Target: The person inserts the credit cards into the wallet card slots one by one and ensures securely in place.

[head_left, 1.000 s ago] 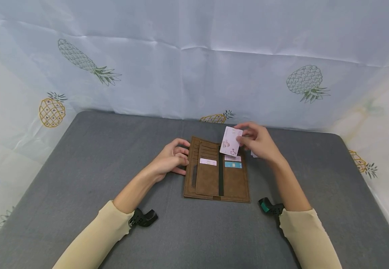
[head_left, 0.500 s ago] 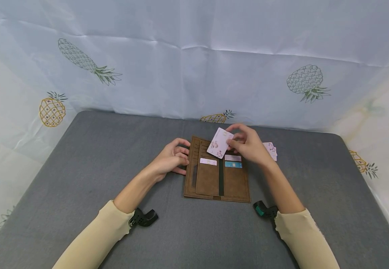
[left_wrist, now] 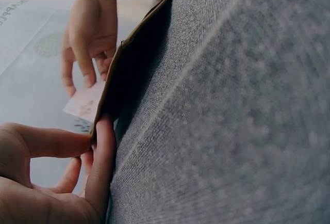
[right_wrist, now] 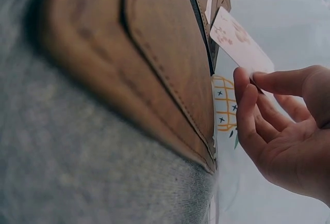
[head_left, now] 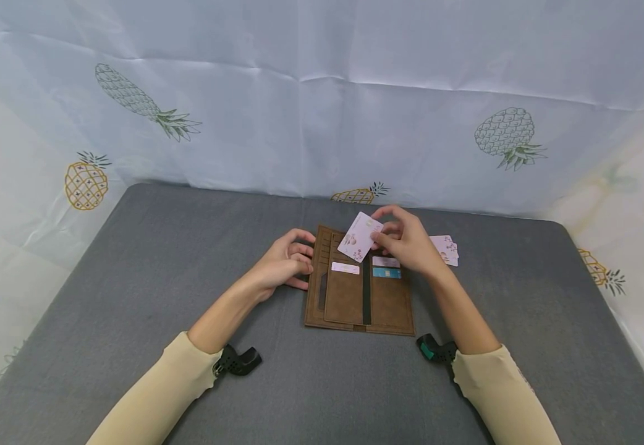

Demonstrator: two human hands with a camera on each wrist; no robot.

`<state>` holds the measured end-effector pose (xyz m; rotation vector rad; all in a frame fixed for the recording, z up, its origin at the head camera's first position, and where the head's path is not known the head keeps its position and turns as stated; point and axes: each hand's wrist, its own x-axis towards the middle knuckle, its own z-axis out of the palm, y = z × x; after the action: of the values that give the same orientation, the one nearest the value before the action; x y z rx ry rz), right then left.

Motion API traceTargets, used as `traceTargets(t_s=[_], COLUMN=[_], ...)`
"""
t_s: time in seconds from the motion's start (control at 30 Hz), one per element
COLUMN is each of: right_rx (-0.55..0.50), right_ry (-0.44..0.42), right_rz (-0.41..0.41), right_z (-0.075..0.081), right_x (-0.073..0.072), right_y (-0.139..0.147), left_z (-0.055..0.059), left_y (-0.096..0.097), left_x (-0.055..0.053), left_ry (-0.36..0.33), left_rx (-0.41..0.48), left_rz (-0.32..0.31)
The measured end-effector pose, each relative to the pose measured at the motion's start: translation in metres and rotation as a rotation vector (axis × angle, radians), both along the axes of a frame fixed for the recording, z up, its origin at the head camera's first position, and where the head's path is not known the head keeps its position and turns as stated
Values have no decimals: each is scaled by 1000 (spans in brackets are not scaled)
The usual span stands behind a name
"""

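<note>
One card (head_left: 358,236) has shifted toward nine o'clock
Pinched by the right hand (head_left: 405,241) over the wallet (head_left: 344,300) at twelve o'clock, it seems nearer the left slots (head_left: 335,254); left hand (head_left: 280,262) grips the wallet at ten o'clock.

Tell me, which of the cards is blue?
The blue card sits in the wallet, on the right in the head view, just below a pinkish card. Only it is blue; the others showing, even the held card, look pinkish-white.
</note>
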<state>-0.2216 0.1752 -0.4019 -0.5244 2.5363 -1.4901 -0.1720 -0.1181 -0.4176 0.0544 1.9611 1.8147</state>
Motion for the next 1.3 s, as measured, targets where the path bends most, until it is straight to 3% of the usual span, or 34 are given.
traceTargets(t_s=[1.3], right_rx=[38], right_ry=[-11], right_rz=[74], right_z=[1], right_x=[4], right_y=[-4], left_z=[-1], left_y=[1], left_x=[-1], left_ry=[-10], left_rx=[6], left_rz=[-27])
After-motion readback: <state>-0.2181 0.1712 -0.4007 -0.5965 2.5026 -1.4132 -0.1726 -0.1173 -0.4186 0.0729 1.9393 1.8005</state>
